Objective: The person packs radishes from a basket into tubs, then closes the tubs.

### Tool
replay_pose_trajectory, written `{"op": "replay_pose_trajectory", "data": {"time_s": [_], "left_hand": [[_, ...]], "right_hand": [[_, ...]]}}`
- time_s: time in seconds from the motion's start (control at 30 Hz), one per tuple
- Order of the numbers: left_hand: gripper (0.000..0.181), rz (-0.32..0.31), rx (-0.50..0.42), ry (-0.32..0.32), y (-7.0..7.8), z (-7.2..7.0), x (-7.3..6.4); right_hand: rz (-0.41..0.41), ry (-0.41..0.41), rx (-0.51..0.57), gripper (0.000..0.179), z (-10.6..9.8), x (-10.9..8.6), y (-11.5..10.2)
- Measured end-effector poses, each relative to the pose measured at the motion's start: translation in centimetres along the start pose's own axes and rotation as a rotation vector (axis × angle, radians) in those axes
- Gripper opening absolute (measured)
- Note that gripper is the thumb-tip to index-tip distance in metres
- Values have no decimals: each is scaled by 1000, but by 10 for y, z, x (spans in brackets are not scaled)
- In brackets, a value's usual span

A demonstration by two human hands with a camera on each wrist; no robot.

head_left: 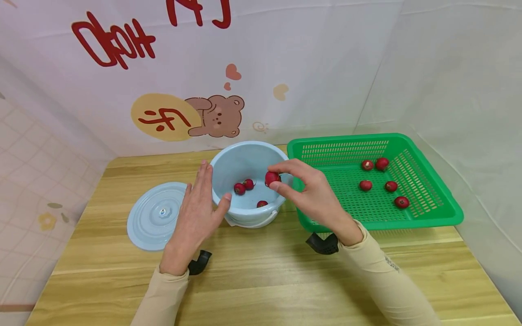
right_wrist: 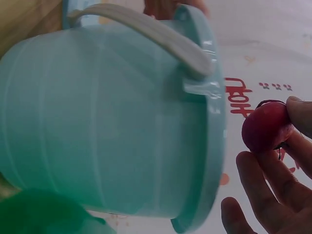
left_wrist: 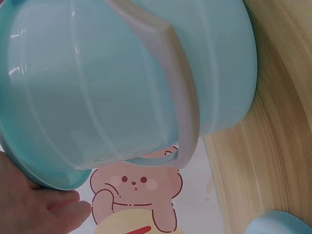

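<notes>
Pinching radish (head_left: pixel 271 178) | right hand (head_left: pixel 316 192): between thumb and fingertips | left hand (head_left: pixel 199 212): fingers extended

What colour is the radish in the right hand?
The radish is red, clearest in the right wrist view.

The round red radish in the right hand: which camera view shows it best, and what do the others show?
The right wrist view: the round red radish appears largest, its near side mostly visible, held by the right hand. The head view shows it smaller, above the light-blue plastic bucket. The left wrist view shows none.
</notes>
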State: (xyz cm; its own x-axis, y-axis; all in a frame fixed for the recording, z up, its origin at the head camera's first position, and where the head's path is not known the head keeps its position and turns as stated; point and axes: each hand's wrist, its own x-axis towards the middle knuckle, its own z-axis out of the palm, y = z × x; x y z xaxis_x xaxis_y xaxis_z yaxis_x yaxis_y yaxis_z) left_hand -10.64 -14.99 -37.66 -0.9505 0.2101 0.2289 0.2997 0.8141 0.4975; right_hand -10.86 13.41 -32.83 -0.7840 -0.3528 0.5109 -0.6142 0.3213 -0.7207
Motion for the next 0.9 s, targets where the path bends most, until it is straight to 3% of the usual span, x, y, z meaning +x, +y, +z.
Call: {"op": "replay_pose_trajectory", "data": {"time_s": [0.57,0.9], "left_hand": [[84,3,-5,1,1,0,0],[84,4,-4,1,0,0,0]], "right_hand": [[-54,-88,-306,34,17,-7,14],[-49,-103,-349,38,-3,-17,-2]]}}
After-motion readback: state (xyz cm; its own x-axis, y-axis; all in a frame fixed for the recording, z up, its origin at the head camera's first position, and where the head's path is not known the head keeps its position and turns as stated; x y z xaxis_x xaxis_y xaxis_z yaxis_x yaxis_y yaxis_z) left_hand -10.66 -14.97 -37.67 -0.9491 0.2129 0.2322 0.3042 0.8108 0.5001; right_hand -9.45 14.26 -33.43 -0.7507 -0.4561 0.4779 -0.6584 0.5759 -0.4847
